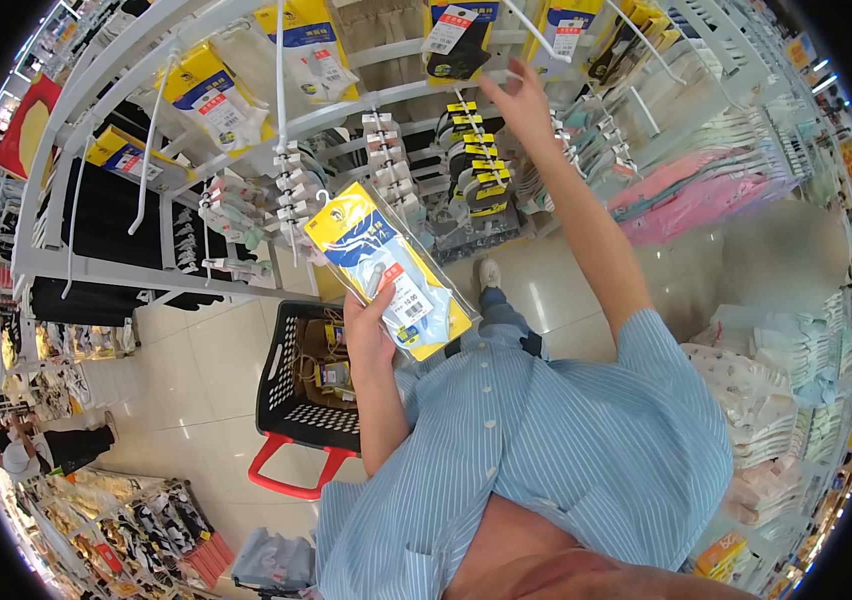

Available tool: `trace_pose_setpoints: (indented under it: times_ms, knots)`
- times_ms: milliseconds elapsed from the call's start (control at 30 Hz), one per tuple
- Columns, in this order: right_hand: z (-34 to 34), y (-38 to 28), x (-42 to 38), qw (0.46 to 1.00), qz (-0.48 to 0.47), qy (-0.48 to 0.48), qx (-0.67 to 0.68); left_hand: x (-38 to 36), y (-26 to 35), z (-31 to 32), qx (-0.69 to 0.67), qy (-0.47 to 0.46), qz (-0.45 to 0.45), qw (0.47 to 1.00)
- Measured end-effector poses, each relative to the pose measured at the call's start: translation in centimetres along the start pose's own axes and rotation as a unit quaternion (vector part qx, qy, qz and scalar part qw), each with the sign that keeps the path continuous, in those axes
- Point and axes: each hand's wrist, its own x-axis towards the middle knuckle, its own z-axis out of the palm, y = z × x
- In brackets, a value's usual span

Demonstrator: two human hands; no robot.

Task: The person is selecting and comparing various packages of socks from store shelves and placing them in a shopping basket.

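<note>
My left hand (370, 335) grips a clear-and-yellow package (391, 275) with a blue band, a light blue item inside and a white-and-red price sticker. It is tilted in front of my shirt, with my thumb on its face. Up at the rack, my right hand (518, 98) reaches out with fingers apart, beside a hanging yellow-and-blue package (458, 40) that holds a dark item. Whether its fingertips touch that package I cannot tell. Below them hang strips of black-and-yellow carded items (483, 160).
A black basket (276, 375) with a red handle (271, 470) stands on the floor at my left, a paper bag inside. White metal hooks (281, 80) jut from the rack. Hanging clothes (696, 190) line the right. Another person (46, 450) is far left.
</note>
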Motion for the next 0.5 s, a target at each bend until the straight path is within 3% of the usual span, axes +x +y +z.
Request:
trace_pose_setpoints:
  times_ms: [67,233,333,433,500]
  knots:
    - [1.9,2.0,2.8,0.996,-0.026,0.031,-0.082,0.1,-0.1,0.4,-0.007,0.002,0.008,1.000]
    - [3.5,0.4,6.1,0.998,-0.004,0.067,0.019,-0.1,-0.5,0.8,-0.014,0.020,0.020,1.000]
    - [3.4,-0.4,6.1,0.998,-0.002,0.028,0.050,-0.2,-1.2,0.7,-0.030,0.036,0.028,0.999]
    - [1.7,0.8,6.4,0.995,-0.008,-0.082,0.057,0.2,-1.6,0.1,-0.034,0.049,0.031,0.998]
    - [-0.1,0.9,5.2,0.987,0.015,-0.079,0.139,0.1,-1.6,0.1,-0.039,0.058,0.029,0.997]
